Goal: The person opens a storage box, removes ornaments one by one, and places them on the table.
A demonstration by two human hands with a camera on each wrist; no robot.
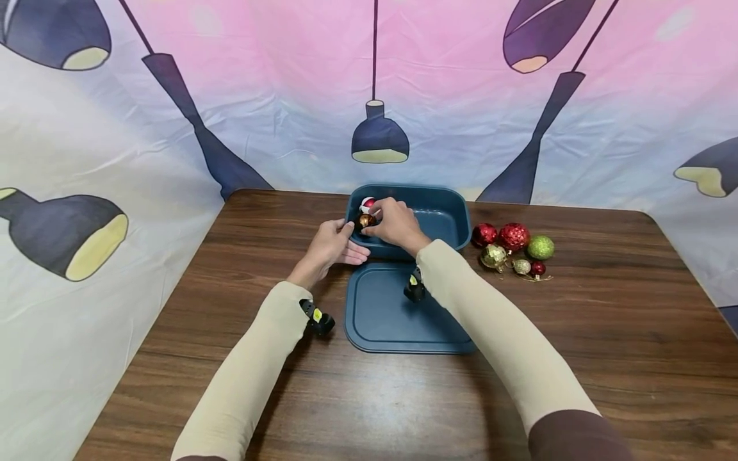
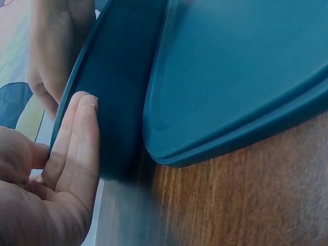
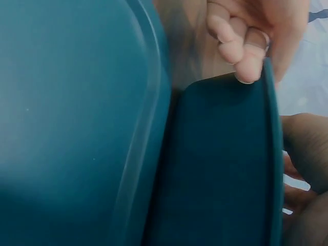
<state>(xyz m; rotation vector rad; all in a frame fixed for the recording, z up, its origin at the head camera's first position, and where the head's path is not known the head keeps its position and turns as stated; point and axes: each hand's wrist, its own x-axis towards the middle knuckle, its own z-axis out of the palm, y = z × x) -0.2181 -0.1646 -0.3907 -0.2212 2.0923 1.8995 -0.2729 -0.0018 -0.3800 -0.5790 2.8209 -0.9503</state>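
Observation:
A dark teal box [image 1: 441, 224] stands at the back of the wooden table. My right hand [image 1: 398, 224] reaches into its left part and pinches a shiny copper-brown bauble [image 1: 365, 221]. Behind that bauble lies a red and white bauble [image 1: 368, 204]. At the box's front left corner is my left hand [image 1: 332, 243]. In the left wrist view, straight fingers [image 2: 77, 138] of this hand lie along the box's outer wall, with the thumb by the rim. The wall hides my right fingertips in the right wrist view.
A flat teal lid [image 1: 398, 320] lies right in front of the box. To the right sit several loose baubles: red glitter ones [image 1: 514, 237], a green one [image 1: 541, 247], a gold one [image 1: 494, 257] and smaller ones. A printed cloth [image 1: 311, 96] hangs behind the table.

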